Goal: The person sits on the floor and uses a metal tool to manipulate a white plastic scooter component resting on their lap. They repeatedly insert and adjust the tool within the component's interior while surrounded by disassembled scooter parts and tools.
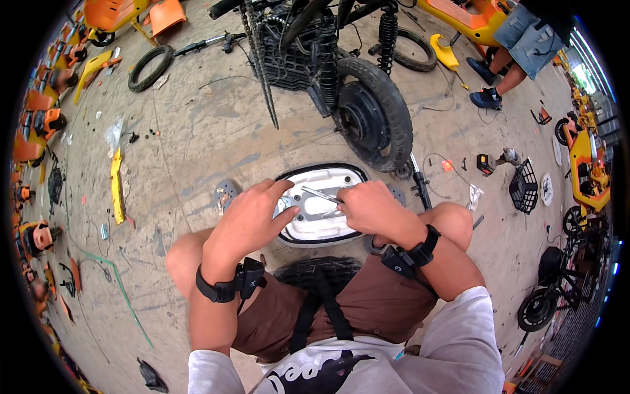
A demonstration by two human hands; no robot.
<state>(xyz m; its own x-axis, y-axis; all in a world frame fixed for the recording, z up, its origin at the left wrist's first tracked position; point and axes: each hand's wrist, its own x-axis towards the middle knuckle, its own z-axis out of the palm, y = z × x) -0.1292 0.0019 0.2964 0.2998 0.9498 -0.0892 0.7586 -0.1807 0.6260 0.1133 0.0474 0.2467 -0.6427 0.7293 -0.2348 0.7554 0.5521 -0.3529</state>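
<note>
A white oval shell with a black rim (321,233), looking like the underside of a scooter seat, lies between my feet. My right hand (371,207) is closed around a slim silver hand tool (315,193), perhaps a wrench, slanting over the shell's middle. At the shell's left side is my left hand (252,213), thumb and fingers apart around a shiny metal bracket (284,206). Whether it presses on the bracket is hidden. Several dark round spots show on the shell near the bracket.
Ahead stands a partly stripped scooter with its black wheel (374,115) close to the shell. A cordless power tool (495,162) and a black basket (524,187) lie to the right. A yellow strip (117,187) lies left. Another person's legs (505,75) are at the far right.
</note>
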